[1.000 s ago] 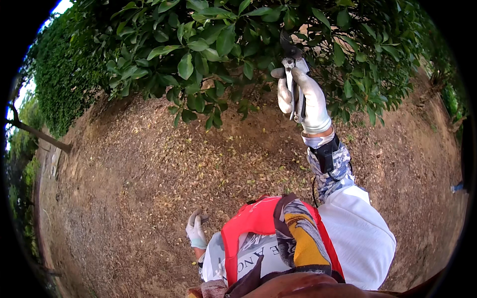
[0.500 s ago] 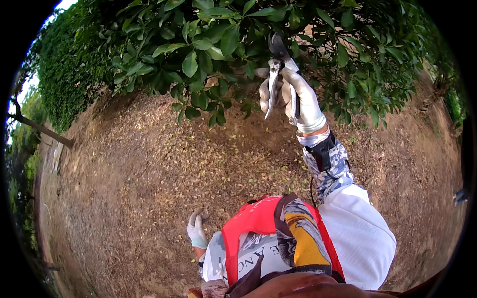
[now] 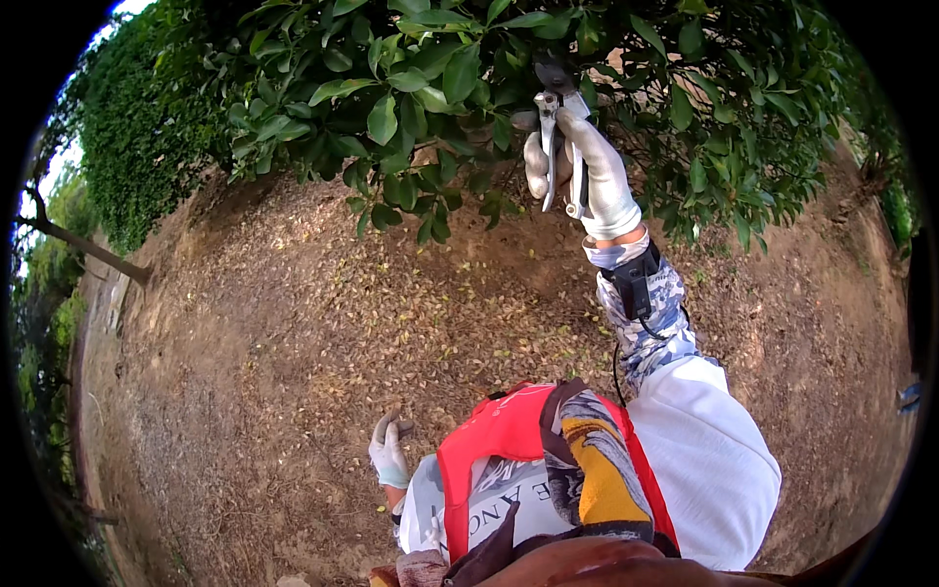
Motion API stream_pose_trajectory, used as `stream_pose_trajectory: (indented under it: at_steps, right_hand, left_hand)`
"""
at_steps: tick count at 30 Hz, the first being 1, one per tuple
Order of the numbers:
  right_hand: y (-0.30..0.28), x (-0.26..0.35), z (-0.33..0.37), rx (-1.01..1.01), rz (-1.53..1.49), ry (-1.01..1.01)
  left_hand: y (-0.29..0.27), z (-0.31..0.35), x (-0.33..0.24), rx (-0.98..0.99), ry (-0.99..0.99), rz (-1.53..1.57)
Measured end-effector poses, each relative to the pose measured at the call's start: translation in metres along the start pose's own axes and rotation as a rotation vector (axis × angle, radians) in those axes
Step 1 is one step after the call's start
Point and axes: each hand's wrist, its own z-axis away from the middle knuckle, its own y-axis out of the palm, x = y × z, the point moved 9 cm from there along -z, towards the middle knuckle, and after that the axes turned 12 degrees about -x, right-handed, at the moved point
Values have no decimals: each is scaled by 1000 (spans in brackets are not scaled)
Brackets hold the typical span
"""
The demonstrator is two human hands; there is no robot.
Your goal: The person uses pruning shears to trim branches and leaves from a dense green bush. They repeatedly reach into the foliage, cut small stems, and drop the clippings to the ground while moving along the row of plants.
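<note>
My right hand [image 3: 608, 191], in a whitish glove with soiled fingers, is stretched forward and wrapped round a pair of pruning shears [image 3: 550, 157]. Their metal handles are squeezed nearly together, and the dark blades [image 3: 555, 78] point away into the leaves of a green bush [image 3: 421, 88]. What lies between the blades is hard to make out among the foliage. Low at my left side hangs my left hand [image 3: 388, 452], gloved too, its fingers loosely bent and apart with nothing visible in them.
Brown ground [image 3: 293, 323] strewn with dry leaves spreads below the bush. A thin leaning trunk [image 3: 93, 256] stands at the far left, near a dense leafy hedge [image 3: 147, 137]. A black device [image 3: 634, 286] with a cable is strapped to my right wrist.
The shears' handles have come closer together in my right hand, and the blades have drawn together. That hand has shifted very slightly; my left hand stays where it was.
</note>
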Motion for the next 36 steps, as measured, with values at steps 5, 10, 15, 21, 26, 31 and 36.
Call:
stream_pose_trajectory:
  at_steps: [5, 10, 15, 21, 26, 31, 36]
  right_hand:
    - [10, -2, 21, 40, -10, -8]
    - [9, -1, 45, 42, -267, -27]
    - [5, 5, 50, 156, -670, -8]
    - [3, 8, 41, 309, -868, 38]
    - [-2, 4, 34, 286, -862, 65]
    - [-6, 7, 31, 289, -878, 55]
    - [0, 11, 36, 472, -886, 38]
  left_hand:
    - [1, -1, -2, -4, 1, -10]
    - [2, -2, 4, 1, -40, -26]
    - [8, -5, 2, 9, -53, -13]
    - [13, -10, 4, 31, -72, 4]
    - [13, -10, 2, 13, -98, 22]
    - [13, -9, 0, 40, -69, -6]
    - [15, -11, 0, 24, -86, 4]
